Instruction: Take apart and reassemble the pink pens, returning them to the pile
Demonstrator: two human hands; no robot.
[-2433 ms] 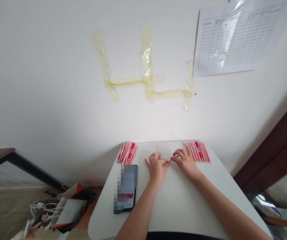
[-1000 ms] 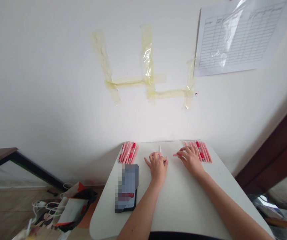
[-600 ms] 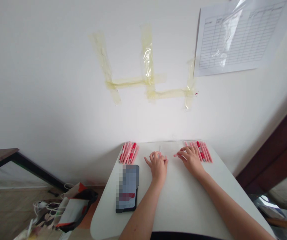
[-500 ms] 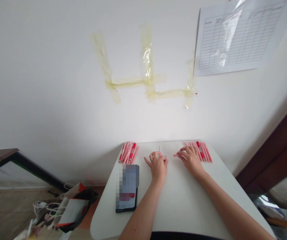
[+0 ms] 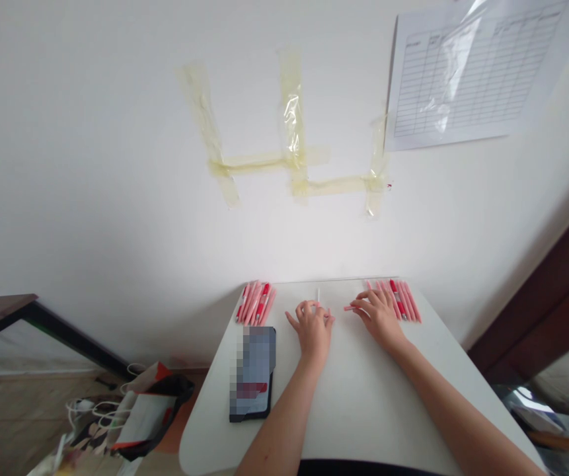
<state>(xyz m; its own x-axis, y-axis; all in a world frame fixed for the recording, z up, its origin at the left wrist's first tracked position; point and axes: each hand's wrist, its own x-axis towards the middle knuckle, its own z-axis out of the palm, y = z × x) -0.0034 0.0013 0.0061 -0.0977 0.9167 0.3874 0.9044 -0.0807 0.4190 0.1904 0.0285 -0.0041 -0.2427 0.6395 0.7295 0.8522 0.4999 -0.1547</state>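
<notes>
Bare left hand (image 5: pixel 314 330), right hand (image 5: pixel 379 322); dark clothing (image 5: pixel 363 469).

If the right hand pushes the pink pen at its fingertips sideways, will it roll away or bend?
It would probably roll: the pink pen looks thin and round, and the white table is smooth. It is likely stiff, since the row of pens beside the right hand all lie straight.
</notes>
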